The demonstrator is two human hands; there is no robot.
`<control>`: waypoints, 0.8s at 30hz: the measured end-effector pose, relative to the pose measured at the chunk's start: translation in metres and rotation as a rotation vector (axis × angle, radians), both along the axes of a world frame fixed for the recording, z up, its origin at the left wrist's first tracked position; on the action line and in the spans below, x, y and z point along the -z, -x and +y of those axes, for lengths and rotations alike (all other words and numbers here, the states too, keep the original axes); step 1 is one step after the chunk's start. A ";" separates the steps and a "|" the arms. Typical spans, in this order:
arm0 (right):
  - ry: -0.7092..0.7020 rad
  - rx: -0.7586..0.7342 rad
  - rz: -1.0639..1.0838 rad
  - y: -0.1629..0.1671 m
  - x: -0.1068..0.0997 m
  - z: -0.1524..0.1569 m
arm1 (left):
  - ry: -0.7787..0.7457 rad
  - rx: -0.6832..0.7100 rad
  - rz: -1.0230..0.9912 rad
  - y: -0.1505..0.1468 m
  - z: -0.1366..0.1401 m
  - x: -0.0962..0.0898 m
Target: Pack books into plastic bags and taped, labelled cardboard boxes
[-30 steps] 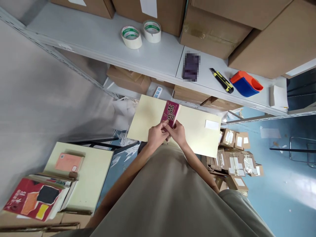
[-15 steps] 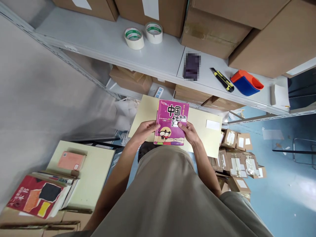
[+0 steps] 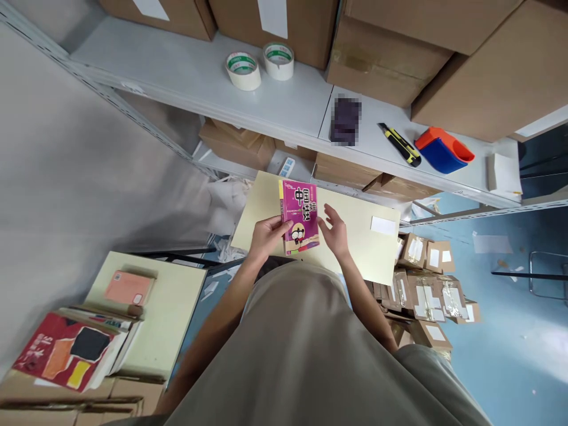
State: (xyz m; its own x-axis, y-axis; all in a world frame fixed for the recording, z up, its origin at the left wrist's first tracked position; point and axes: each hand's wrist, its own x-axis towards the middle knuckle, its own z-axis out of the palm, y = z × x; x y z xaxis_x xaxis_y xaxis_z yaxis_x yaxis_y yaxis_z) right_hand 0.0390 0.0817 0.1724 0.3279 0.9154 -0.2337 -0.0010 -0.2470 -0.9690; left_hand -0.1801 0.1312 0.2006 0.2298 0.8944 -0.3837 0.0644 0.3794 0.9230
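A purple book (image 3: 302, 207) with large Chinese characters and two cartoon figures on its cover is held up over a pale yellow tabletop (image 3: 350, 236). My left hand (image 3: 267, 235) grips its left edge, thumb on the cover. The book is turned so that its yellow-topped spine side shows. My right hand (image 3: 333, 229) is beside the book's right edge with its fingers apart; whether a fingertip touches the edge I cannot tell. On the tabletop, right of that hand, lies a white paper slip (image 3: 384, 225).
A grey shelf (image 3: 177, 77) ahead bears two tape rolls (image 3: 243, 71), a yellow-black cutter (image 3: 399, 144), an orange-blue holder (image 3: 444, 151) and cartons (image 3: 386, 59). Stacked books (image 3: 66, 352) and a pink box-like item (image 3: 128, 287) are at lower left. Several taped boxes (image 3: 421, 290) lie on the right floor.
My right hand has let go of the cover and its fingers have spread. The book has turned so that its spine side shows more and its front appears narrower.
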 end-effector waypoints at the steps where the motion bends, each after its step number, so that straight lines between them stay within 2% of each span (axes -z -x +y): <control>1: -0.002 -0.007 -0.014 0.007 0.002 0.000 | -0.038 0.002 0.035 -0.005 -0.002 0.003; 4: 0.004 -0.113 0.048 0.029 0.003 -0.001 | -0.117 0.028 0.130 -0.019 -0.012 0.011; 6: 0.018 -0.136 0.003 0.040 0.002 -0.003 | -0.128 0.049 0.175 -0.027 -0.019 0.017; 8: 0.058 -0.100 -0.107 0.044 0.001 -0.004 | -0.115 0.071 0.175 -0.032 -0.024 0.022; 11: 0.095 -0.021 -0.166 0.035 0.005 -0.003 | -0.081 0.132 0.029 -0.031 -0.025 0.028; 14: 0.062 -0.023 0.000 0.022 0.005 -0.003 | -0.073 0.163 -0.071 -0.018 -0.014 0.031; 17: 0.027 -0.078 0.195 0.012 -0.005 -0.008 | -0.102 -0.004 0.008 0.002 0.004 0.032; 19: 0.010 -0.108 0.277 0.007 -0.014 -0.013 | -0.021 -0.042 0.000 0.014 0.014 0.032; 22: 0.011 -0.128 0.345 -0.001 -0.025 -0.017 | 0.159 0.093 -0.104 0.024 0.020 0.029; 24: 0.022 -0.125 0.365 -0.006 -0.027 -0.017 | 0.199 0.138 -0.141 0.024 0.021 0.025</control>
